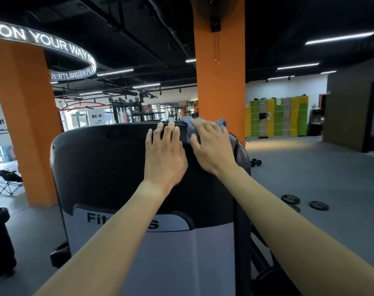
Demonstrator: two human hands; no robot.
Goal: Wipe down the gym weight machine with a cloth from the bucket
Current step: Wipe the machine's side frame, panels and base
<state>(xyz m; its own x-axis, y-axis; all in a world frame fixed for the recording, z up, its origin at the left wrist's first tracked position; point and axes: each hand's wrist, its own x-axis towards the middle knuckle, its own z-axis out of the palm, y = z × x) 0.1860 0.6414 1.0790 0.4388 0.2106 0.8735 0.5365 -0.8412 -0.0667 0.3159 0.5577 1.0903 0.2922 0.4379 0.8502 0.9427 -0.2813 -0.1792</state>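
Observation:
The weight machine's black curved top cover (100, 159) fills the middle of the view, with a grey panel lettered "Fit…S" below it. My left hand (163, 154) lies flat on the cover near its upper edge, fingers straight. Just to its right, my right hand (211, 146) presses a blue-grey cloth (189, 124) against the cover's top right corner with spread fingers. The cloth bunches out above and to both sides of that hand. No bucket shows in this view.
An orange pillar (220, 82) rises right behind the machine; another (25, 116) stands at the left. Weight plates (290, 199) and a dumbbell (256, 162) lie on the grey floor at right. A folding chair (7, 180) sits far left. Coloured lockers (278, 116) line the back wall.

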